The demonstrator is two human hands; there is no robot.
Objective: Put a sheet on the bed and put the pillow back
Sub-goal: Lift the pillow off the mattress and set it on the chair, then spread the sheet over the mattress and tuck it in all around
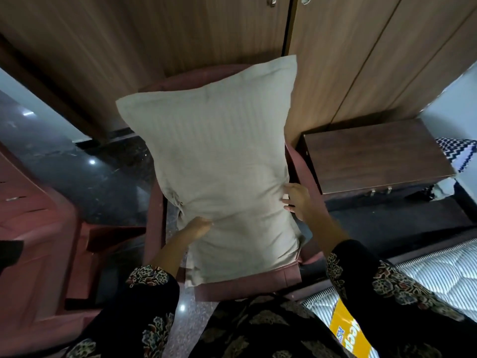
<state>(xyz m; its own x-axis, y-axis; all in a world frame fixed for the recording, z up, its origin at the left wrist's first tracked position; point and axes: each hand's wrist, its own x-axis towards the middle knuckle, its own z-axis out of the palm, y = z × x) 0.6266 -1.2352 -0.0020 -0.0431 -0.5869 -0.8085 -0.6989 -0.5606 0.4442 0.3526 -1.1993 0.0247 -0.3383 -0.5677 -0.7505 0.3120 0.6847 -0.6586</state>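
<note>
Pillow (pixel 219 164) stands on a chair (pixel 245 285) against the wardrobe (pixel 361 60) — left hand (pixel 198 227) grips one side; right hand (pixel 298 200) grips the other; mattress (pixel 438 270) at right.

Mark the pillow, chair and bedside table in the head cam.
pillow (pixel 219 161): head view, middle of the beige cover.
chair (pixel 258 285): head view, front edge of the maroon seat, below the pillow.
bedside table (pixel 374 153): head view, bare wooden top.
</note>
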